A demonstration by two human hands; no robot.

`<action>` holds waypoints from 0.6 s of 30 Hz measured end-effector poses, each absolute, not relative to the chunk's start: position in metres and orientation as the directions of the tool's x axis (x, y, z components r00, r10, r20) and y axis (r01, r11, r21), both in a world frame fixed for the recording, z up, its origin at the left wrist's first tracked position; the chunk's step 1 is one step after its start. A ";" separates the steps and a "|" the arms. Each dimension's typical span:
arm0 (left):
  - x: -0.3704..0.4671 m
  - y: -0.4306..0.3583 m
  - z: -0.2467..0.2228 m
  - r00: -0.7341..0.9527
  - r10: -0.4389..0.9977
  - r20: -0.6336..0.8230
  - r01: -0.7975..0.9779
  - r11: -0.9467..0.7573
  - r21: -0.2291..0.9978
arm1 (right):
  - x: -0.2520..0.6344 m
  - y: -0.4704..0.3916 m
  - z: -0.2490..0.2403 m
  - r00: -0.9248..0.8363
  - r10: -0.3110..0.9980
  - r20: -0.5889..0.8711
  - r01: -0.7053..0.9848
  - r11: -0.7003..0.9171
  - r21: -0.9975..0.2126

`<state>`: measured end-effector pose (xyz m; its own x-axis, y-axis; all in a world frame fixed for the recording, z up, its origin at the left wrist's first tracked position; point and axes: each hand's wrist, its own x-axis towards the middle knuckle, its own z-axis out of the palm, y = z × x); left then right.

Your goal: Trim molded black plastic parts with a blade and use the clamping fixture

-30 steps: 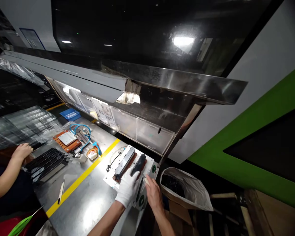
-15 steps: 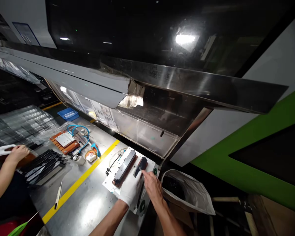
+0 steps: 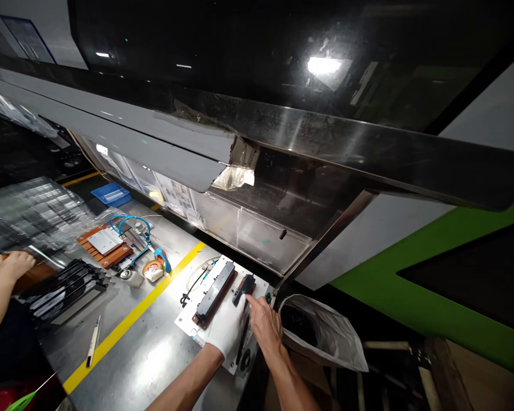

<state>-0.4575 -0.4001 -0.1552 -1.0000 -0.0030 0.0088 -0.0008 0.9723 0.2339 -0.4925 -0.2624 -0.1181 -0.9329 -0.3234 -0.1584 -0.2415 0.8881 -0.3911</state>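
My left hand (image 3: pixel 225 328), in a white glove, reaches over a white fixture plate (image 3: pixel 186 319). Its closed fingertips are at the near end of a short black plastic part (image 3: pixel 244 287), which lies on a brown block. My bare right hand (image 3: pixel 265 325) meets it from the right, index fingertip against the same end and the other fingers curled. The exact grip is partly hidden by the hands. Beside them, left of the short part, a longer grey-black bar (image 3: pixel 215 292) sits on its own brown base.
A lined waste bag (image 3: pixel 340 334) stands right of the metal bench (image 3: pixel 154 359). A knife-like tool (image 3: pixel 93 342), tape roll (image 3: pixel 153 269), small bottle (image 3: pixel 131 277), brown block fixture (image 3: pixel 105 242) and several black strips (image 3: pixel 71 294) lie leftward. A co-worker's hand (image 3: pixel 15 265) holds something brown.
The view has shifted slightly, moving the bench items left. My two hands stay at the short black part with little change. The co-worker's hands have moved a little with the brown item.
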 end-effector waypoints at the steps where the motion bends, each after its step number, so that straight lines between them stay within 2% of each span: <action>1: -0.458 -0.400 -0.156 -1.000 -0.007 0.007 -0.005 0.973 0.232 | -0.492 -0.263 -0.118 -0.934 -0.321 -0.157 -0.241 0.891 -0.385; 13: -0.455 -0.401 -0.168 -0.992 -0.053 0.114 -0.013 0.945 0.328 | -0.491 -0.270 -0.118 -0.947 -0.293 -0.134 -0.225 0.900 -0.373; 18: -0.463 -0.400 -0.161 -0.985 -0.044 0.169 0.017 0.938 0.346 | -0.493 -0.276 -0.117 -0.964 -0.243 -0.109 -0.186 0.908 -0.376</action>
